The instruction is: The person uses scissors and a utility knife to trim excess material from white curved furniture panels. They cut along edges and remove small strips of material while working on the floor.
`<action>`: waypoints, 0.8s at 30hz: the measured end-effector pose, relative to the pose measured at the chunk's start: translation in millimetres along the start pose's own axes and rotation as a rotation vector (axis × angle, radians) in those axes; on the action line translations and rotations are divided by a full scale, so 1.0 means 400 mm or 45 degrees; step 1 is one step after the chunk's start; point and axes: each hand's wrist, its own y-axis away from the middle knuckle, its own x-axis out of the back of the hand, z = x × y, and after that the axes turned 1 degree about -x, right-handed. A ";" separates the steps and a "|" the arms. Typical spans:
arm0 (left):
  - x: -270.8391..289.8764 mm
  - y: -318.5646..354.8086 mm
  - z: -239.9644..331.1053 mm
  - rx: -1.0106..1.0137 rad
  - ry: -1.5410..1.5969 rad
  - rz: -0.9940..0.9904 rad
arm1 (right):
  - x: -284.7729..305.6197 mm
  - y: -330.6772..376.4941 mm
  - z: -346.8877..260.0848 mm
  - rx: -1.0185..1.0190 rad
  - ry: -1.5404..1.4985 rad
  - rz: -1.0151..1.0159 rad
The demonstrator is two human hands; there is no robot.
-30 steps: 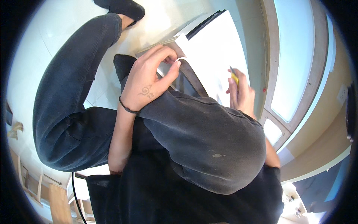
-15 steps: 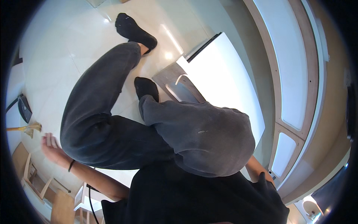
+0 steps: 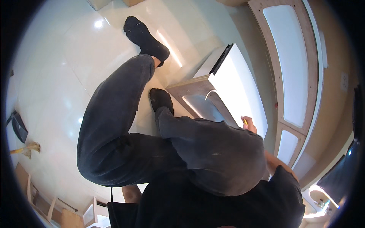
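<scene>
My right hand (image 3: 249,126) shows beyond my raised right knee, over a white-topped box-like piece of furniture (image 3: 239,83). Its fingers are closed on a small yellow thing (image 3: 245,122), too small and partly covered to name. On the near side of the furniture is a wooden frame (image 3: 186,86) with a rounded opening. A thin pale curled strip (image 3: 209,92) stands out at that frame's upper edge. My left hand is hidden behind my bent left leg; only part of the left arm (image 3: 132,193) shows.
My socked feet (image 3: 146,40) rest on the glossy tiled floor (image 3: 57,76). Rightward stands a long wooden frame (image 3: 317,64) with white panels. A broom (image 3: 30,149) and a black dustpan (image 3: 18,127) are far left. Wooden shelving (image 3: 51,209) stands lower left.
My right hand has come into sight beyond my knee, holding the small yellow thing. My left hand has drawn back out of sight. The view has shifted, moving the scene slightly.
</scene>
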 end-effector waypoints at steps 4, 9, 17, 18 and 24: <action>0.012 -0.004 -0.015 -0.042 -0.044 -0.026 | 0.026 -0.001 -0.059 0.036 0.026 -0.007; 0.056 -0.015 -0.010 -0.069 -0.108 -0.049 | 0.023 0.002 -0.091 0.010 0.169 0.024; 0.093 -0.032 0.008 -0.079 -0.160 -0.038 | 0.027 0.007 -0.104 -0.118 0.294 0.017; 0.089 -0.036 0.006 -0.093 -0.174 -0.021 | 0.027 0.006 -0.105 -0.115 0.290 0.018; 0.101 -0.047 0.026 -0.098 -0.190 0.068 | 0.032 0.006 -0.097 -0.117 0.233 -0.013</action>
